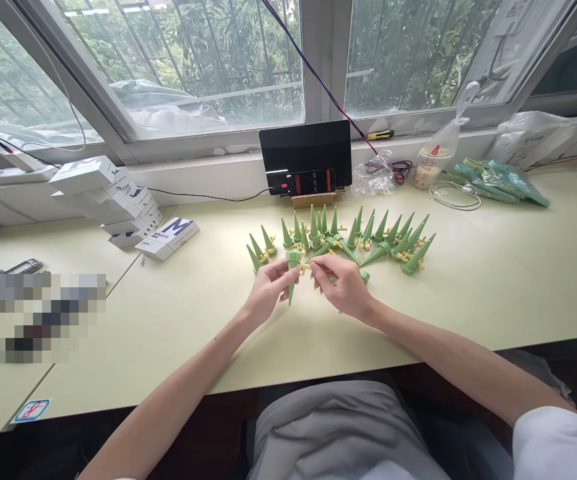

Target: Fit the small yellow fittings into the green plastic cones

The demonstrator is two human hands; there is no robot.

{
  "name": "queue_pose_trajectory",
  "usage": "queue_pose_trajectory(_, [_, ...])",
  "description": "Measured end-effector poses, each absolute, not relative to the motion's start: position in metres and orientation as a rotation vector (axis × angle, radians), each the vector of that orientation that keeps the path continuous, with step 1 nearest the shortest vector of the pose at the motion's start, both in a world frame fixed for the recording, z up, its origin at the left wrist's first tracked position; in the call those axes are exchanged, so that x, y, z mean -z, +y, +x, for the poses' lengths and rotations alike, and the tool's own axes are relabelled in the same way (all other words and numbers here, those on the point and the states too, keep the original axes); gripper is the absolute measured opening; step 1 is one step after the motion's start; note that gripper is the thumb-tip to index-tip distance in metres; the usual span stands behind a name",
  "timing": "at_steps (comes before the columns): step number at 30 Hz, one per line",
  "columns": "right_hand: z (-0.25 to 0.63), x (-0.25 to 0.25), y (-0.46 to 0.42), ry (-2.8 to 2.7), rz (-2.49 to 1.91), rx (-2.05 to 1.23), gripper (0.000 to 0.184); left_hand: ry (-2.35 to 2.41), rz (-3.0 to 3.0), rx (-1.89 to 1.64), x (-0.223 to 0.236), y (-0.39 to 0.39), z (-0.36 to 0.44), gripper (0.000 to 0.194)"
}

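My left hand (269, 285) is closed around a green plant watering spike (293, 257), its wide collar up and its tip pointing down. From the side of that spike sticks a small yellow valve (305, 267), with the fingertips of my right hand (341, 283) pinched on its outer end. Just beyond both hands stand many more green spikes (413, 259) in loose rows, points up, most with yellow valves at their bases. A few lie on their sides among them. Another green piece (365, 275) shows partly behind my right hand.
A tablet (313, 150) with a phone (313, 181) before it leans on a stand at the back. White boxes (118, 200) are stacked at the left, one box (168, 238) apart. A drink cup (428, 167) and green plastic packets (503, 180) lie back right.
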State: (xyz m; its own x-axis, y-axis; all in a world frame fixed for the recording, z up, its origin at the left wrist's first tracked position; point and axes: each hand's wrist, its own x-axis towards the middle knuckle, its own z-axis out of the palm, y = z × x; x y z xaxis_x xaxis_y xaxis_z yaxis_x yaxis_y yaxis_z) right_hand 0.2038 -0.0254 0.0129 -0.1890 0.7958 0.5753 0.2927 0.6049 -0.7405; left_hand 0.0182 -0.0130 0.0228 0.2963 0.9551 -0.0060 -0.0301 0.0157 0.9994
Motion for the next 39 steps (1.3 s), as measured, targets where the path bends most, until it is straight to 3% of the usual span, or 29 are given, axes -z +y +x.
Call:
queue_pose_trajectory(24, [0.204, -0.011, -0.023, -1.795, -0.826, -0.568, 0.011, 0.984, 1.27, -0.995, -0.019, -0.012, 0.019, 0.03])
queue_pose_trajectory(34, [0.203, -0.006, -0.02, -1.811, -0.847, -0.56, 0.014, 1.018, 1.41, -1.028, -0.024, -0.019, 0.022, 0.044])
queue_pose_trajectory(39, [0.203, -0.005, -0.019, -1.817, -0.872, -0.562, 0.018, 1.039, 1.493, -1.059, -0.031, -0.023, 0.026, 0.038])
